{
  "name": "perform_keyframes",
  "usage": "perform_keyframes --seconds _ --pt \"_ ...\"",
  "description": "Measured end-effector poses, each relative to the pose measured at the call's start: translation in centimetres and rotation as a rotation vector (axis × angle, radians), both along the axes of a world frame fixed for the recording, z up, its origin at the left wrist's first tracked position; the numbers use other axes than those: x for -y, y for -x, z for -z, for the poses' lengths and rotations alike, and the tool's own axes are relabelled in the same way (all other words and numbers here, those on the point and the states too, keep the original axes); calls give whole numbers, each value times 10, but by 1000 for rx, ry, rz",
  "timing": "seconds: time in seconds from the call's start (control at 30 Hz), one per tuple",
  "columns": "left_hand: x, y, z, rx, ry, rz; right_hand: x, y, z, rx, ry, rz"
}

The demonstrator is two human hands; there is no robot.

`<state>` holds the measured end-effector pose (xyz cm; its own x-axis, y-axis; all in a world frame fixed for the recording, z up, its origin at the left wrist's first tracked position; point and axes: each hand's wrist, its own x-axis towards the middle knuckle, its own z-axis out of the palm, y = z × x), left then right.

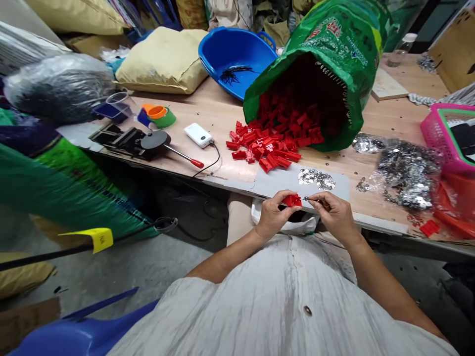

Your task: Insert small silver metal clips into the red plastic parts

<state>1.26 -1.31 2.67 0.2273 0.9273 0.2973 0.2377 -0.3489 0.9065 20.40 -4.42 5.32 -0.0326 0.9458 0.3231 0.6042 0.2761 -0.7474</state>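
My left hand is closed on a red plastic part just over the table's front edge. To its right, my right hand pinches a small thin tool with a brownish-yellow handle, mostly hidden by the fingers. A tiny dark metal piece shows at the tool's tip, close to the red part; whether they touch I cannot tell. Beyond both hands, small shiny metal pieces lie spread on a grey board. A heap of loose red plastic parts spills from a green sack.
Behind the heap stands a blue basin. On the left are a hand press with a red-tipped lever and a white power bank with a cable. Bagged metal pieces and a pink basket sit on the right. A white bag hangs below my hands.
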Motion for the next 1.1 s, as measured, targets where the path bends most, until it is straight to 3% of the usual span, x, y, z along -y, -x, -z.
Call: perform_keyframes --seconds 0.23,0.7,0.9,1.1 --pt "3 -1 0 -43 -172 -25 -2 6 5 110 -57 -107" --pt "6 -3 -1 -23 -287 -22 -1 16 4 65 -77 -157" --pt "6 -2 -1 50 -235 -44 2 10 1 -155 158 -184" --pt "3 1 4 68 -256 -10 -1 -10 18 -306 309 -140"
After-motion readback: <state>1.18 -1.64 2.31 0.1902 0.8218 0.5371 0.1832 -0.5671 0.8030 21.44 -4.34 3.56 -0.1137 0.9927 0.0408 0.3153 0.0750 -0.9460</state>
